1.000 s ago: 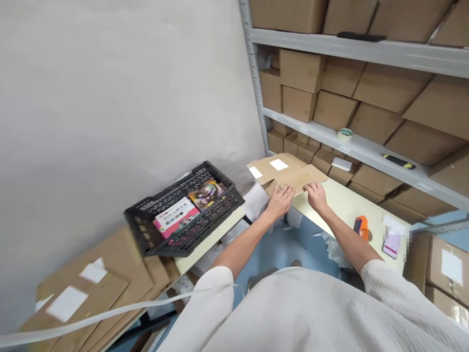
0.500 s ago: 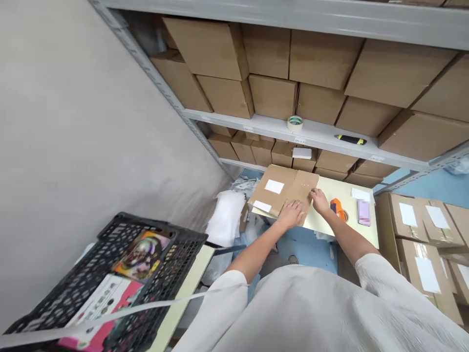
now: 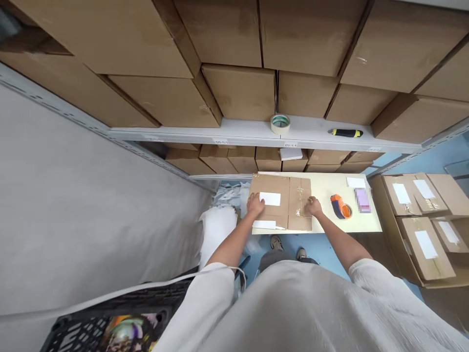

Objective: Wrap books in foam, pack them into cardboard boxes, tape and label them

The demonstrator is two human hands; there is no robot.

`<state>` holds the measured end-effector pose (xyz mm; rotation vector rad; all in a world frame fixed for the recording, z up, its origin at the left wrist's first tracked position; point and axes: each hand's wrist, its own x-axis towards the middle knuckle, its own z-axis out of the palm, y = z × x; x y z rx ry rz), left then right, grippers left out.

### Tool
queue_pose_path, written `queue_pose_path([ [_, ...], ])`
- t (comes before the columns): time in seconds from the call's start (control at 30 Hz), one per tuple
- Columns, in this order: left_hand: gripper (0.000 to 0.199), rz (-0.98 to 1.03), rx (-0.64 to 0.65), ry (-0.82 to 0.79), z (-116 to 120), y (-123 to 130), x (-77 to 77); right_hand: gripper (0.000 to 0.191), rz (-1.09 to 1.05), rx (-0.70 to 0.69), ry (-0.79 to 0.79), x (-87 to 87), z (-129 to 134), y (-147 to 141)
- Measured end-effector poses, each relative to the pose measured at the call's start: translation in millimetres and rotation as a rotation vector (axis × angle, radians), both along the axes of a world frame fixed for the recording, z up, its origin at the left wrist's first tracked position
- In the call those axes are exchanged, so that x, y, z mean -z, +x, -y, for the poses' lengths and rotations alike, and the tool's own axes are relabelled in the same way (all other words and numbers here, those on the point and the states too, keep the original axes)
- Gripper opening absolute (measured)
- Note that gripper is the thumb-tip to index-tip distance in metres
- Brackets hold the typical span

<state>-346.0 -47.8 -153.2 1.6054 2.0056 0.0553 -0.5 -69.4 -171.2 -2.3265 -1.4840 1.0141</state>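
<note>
A flat cardboard box [image 3: 273, 214] with white labels lies on the pale yellow table [image 3: 324, 183]; clear tape crosses its right part. My left hand [image 3: 255, 205] grips the box's left edge, thumb beside the upper white label [image 3: 270, 199]. At the opposite edge, my right hand [image 3: 313, 207] has its fingers curled against the cardboard. A second white label [image 3: 264, 224] lies along the box's lower left. To the right of my right hand rests an orange and blue tape dispenser [image 3: 340, 207].
Beyond the dispenser lie a phone [image 3: 362, 200] and white paper [image 3: 355, 182]. The shelf [image 3: 249, 129] above holds a tape roll [image 3: 280, 124], a utility knife [image 3: 345, 133] and cardboard boxes. A large carton [image 3: 394, 244] with labelled boxes stands right, a black crate [image 3: 82, 332] lower left.
My left hand has moved from the box's lower middle to its left edge. The box now lies straighter on the table. My right hand stays at the right edge; the view has shifted.
</note>
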Motion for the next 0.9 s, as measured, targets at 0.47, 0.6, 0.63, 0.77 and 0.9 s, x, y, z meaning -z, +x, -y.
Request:
queue_pose_path([
  [0.47,0.066,0.17,-0.326,-0.073,-30.9,-42.1,34.3,0.058,-0.099,0.456,-0.072,5.6,-3.8,-7.9],
  [0.6,0.057,0.152,-0.301,0.015,-26.7,-47.4,25.4,0.048,-0.046,0.442,0.007,2.4,-2.2,-1.0],
  [0.63,0.056,0.152,-0.29,0.038,-25.9,-46.6,22.3,0.046,-0.037,0.428,0.036,0.5,-2.5,2.3],
  [0.77,0.053,0.192,-0.273,0.07,-24.8,-32.6,9.3,0.043,-0.033,0.432,0.112,-11.1,-5.5,21.7],
  [0.9,0.052,0.257,-0.259,0.111,-27.2,-9.2,-5.0,0.045,-0.054,0.468,0.193,-27.1,-9.1,48.0],
])
